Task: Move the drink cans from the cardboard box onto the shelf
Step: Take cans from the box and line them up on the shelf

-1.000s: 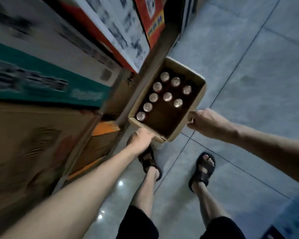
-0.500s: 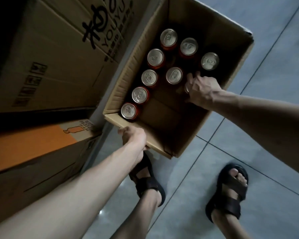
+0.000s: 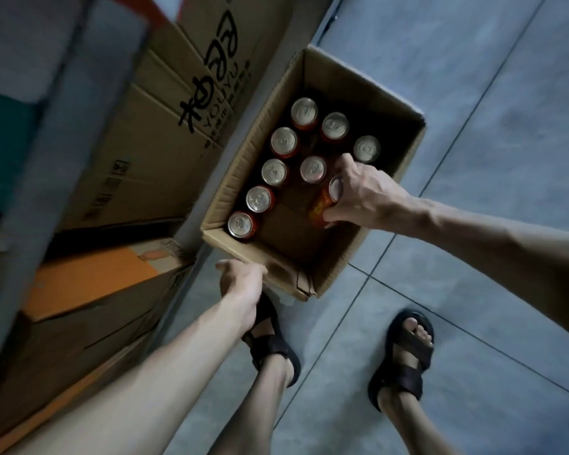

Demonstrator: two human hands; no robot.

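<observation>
**Right hand [image 3: 363, 195] grasping one drink can [image 3: 322, 205] inside the cardboard box [image 3: 349, 257]**

The can is tilted, with fingers and thumb curled round its red body, and sits by the box's right wall, over the bare bottom. Eight more cans [image 3: 274, 172] stand upright in the box, most along its left wall. The left hand [image 3: 240, 280] clasps the box's near wall from outside. Printed cartons [image 3: 138, 165] are stacked just left of the box, and two sandalled feet [image 3: 404, 349] stand on the tiled floor [image 3: 473, 77] just before it.

right hand [image 3: 363, 195] now gripping can [image 3: 326, 203], lifted
</observation>
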